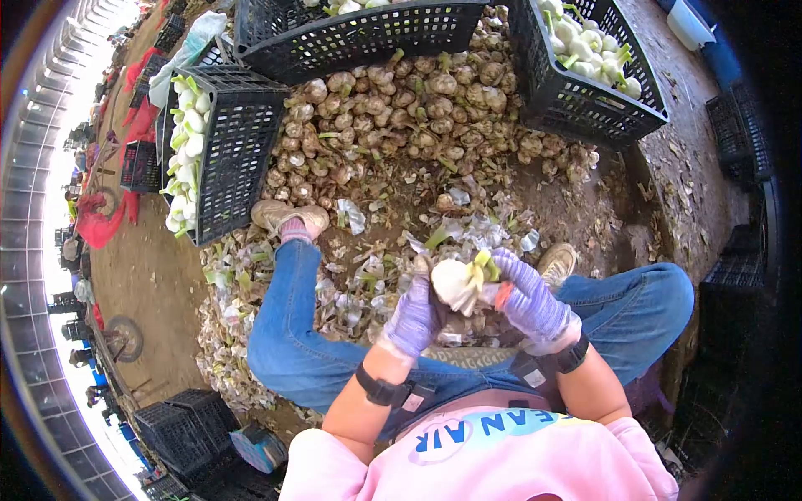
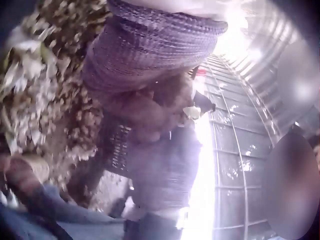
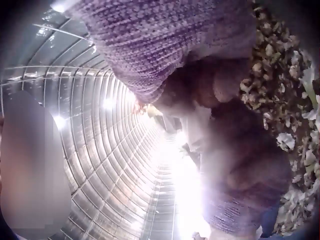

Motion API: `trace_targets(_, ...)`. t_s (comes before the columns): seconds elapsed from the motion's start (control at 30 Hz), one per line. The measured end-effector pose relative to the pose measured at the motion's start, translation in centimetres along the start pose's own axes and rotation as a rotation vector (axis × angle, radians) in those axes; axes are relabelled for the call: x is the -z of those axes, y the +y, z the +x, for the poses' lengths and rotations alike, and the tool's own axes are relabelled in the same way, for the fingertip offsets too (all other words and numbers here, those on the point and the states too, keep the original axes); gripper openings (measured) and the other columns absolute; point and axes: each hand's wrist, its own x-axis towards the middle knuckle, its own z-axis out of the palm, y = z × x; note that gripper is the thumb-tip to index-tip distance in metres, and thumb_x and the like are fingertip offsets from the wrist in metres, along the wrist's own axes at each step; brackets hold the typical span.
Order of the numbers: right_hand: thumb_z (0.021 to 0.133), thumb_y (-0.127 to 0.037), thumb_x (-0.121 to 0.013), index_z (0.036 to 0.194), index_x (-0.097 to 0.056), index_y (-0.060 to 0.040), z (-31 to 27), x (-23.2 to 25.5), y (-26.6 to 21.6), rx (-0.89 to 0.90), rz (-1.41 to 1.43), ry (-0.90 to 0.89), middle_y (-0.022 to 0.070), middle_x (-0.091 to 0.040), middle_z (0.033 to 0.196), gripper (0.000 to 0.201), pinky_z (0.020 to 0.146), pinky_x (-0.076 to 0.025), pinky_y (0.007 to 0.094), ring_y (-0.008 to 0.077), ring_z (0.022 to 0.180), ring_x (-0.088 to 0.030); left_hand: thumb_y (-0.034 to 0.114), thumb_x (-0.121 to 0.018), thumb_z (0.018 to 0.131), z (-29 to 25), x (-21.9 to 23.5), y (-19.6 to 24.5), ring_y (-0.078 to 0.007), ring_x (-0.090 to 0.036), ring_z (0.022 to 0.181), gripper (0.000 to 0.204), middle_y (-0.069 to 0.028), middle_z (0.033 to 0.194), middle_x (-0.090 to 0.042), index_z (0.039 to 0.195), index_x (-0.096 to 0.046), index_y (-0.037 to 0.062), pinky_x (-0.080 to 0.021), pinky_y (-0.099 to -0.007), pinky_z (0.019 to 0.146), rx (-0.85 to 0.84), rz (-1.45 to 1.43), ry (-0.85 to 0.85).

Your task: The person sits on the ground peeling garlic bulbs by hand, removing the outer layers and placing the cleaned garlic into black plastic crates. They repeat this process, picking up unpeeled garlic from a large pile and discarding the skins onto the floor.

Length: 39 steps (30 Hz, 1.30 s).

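A white peeled garlic bulb (image 1: 455, 284) with a short green-yellow stem (image 1: 483, 269) is held between both hands, above the lap. My left hand (image 1: 414, 316), in a purple knit glove, grips the bulb from its left side with the thumb up along it. My right hand (image 1: 535, 302), gloved alike, pinches at the stem and outer skin on the other side. An orange-red band (image 1: 503, 295) shows at the right fingers. In the wrist views the gloves (image 2: 150, 50) (image 3: 165, 45) fill much of the picture, and the bulb is mostly hidden.
A heap of unpeeled garlic (image 1: 401, 108) lies ahead. Black crates (image 1: 238, 159) (image 1: 585, 108) (image 1: 359, 42) holding white garlic stand around it. Loose skins (image 1: 351, 288) cover the ground between the legs (image 1: 288, 326). More black crates (image 1: 188, 430) stand at the lower left.
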Motion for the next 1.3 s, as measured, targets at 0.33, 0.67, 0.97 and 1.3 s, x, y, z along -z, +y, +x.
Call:
trace_targets(0.33, 0.081, -0.047, -0.057, 0.117, -0.048, 0.0001, -0.3, -1.0, 0.3, -0.143, 1.058, 0.145, 0.0141, -0.052, 0.118, 0.060, 0.097, -0.036, 0.0420, 0.0257, 0.110, -0.049, 0.049, -0.058, 0.083, 0.0, -0.8, 1.5, -0.0163, -0.058, 0.096, 0.055, -0.0085, 0.106, -0.057, 0.115, -0.049, 0.0047, -0.050, -0.0278, 0.076, -0.167, -0.068, -0.093)
trace_targets(0.67, 0.084, -0.017, -0.057, 0.110, -0.050, 0.0007, 0.4, 0.5, -2.4, -0.206, 1.094, 0.239, 0.0121, -0.058, 0.103, 0.032, 0.083, -0.051, 0.0394, 0.0243, 0.093, -0.059, 0.009, -0.065, 0.081, -1.3, 0.8, 3.5, -0.0148, -0.057, 0.094, 0.023, -0.0080, 0.104, -0.060, 0.103, -0.063, 0.0047, -0.047, -0.0244, 0.075, -0.736, 0.620, 0.018)
trace_targets(0.97, 0.083, -0.019, -0.062, 0.115, -0.048, -0.0003, -0.2, 1.0, -7.0, 0.311, 0.647, 0.568, 0.0108, -0.055, 0.114, 0.039, 0.087, -0.048, 0.0332, 0.0229, 0.103, -0.055, 0.025, -0.072, 0.076, -1.1, 1.0, 2.4, -0.0164, -0.058, 0.099, 0.054, -0.0094, 0.111, -0.058, 0.120, -0.050, 0.0013, -0.052, -0.0237, 0.079, -0.551, -0.222, 0.109)
trace_targets(1.3, 0.073, -0.008, -0.070, 0.102, -0.053, -0.0040, 0.2, -2.5, -2.8, 0.238, -0.338, 0.349, 0.0103, -0.057, 0.088, 0.034, 0.070, -0.047, 0.0304, 0.0184, 0.080, -0.055, 0.014, -0.064, 0.083, -1.3, -0.6, 0.6, -0.0134, -0.060, 0.087, 0.036, -0.0074, 0.100, -0.061, 0.114, -0.054, -0.0011, -0.052, -0.0248, 0.074, -0.440, -0.144, 0.101)
